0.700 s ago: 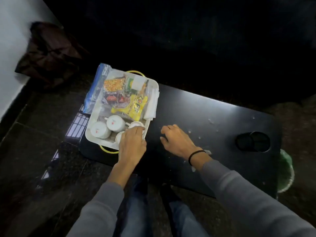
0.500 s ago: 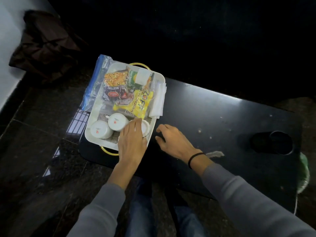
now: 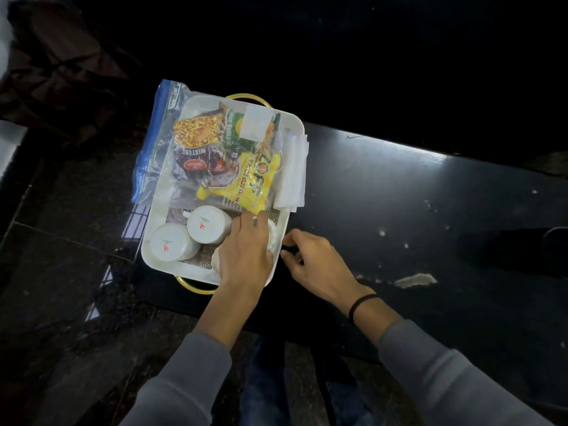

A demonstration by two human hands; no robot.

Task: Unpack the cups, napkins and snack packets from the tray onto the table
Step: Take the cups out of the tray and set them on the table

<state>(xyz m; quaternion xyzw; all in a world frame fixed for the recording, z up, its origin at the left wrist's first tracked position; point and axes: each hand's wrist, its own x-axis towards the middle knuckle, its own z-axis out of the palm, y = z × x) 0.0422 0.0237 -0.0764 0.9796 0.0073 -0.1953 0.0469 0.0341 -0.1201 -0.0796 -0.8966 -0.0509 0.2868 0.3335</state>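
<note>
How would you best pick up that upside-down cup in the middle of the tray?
Probably from above, fingers around its round side wall. The cup stands base up, so its rim is down on the tray; its handle seems to poke out at the far left, near the snack bag.

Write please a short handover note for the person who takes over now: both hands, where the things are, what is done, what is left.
Left hand: inside the tray, laid over the cups at its near right corner; whether the grip has closed on one is hidden.
Right hand: empty, fingers curled, on the table just beside the tray.
Two white cups stand upside down at the near left. The zip bag of snack packets and the napkins are still in the tray.
Done: nothing unpacked yet.
Left: cups, napkins and packets, all onto the table.
</note>
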